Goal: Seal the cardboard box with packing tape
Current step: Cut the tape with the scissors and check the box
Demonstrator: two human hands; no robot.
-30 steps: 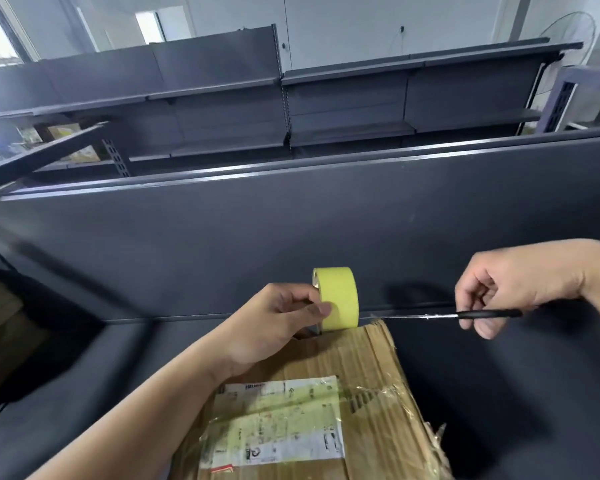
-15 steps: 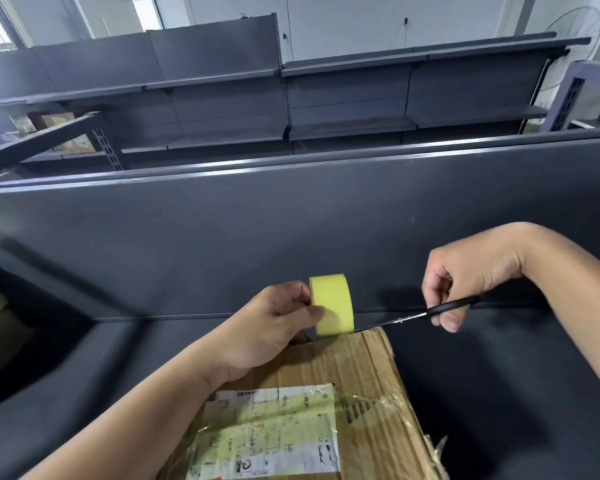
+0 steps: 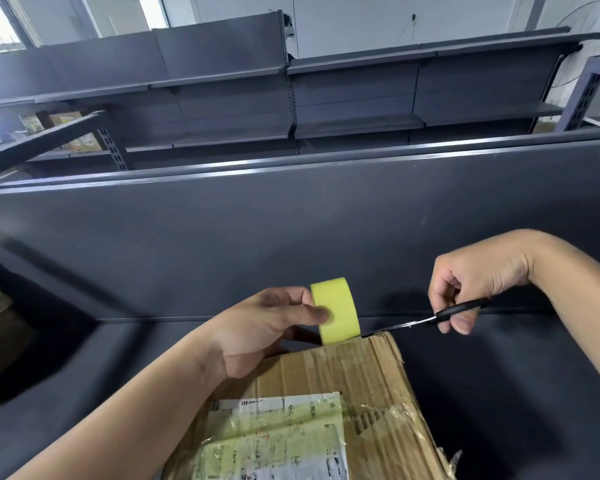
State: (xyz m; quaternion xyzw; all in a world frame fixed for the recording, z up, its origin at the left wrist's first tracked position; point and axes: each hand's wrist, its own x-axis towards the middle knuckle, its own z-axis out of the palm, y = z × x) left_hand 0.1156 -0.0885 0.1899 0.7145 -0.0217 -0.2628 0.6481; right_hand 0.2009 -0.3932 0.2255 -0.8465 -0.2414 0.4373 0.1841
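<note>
Hands: left hand (image 3: 264, 329) grips a yellow roll of packing tape (image 3: 336, 310), thumb across its outer face, roll standing on edge at the far top edge of the box. Right hand (image 3: 471, 282) is closed around the black handles of a pair of scissors (image 3: 426, 318); the blades point left, tips reaching the base of the roll at the box's far right corner. Whether the blades are parted cannot be told.

Brown corrugated cardboard box (image 3: 357, 379): low centre of view, on the dark grey worktop (image 3: 499, 393); top creased, bearing a white printed shipping label (image 3: 278, 438) under clear film.

Dark grey upright panel (image 3: 291, 237) rises behind the box; grey metal shelving (image 3: 343, 95) stands beyond it.
</note>
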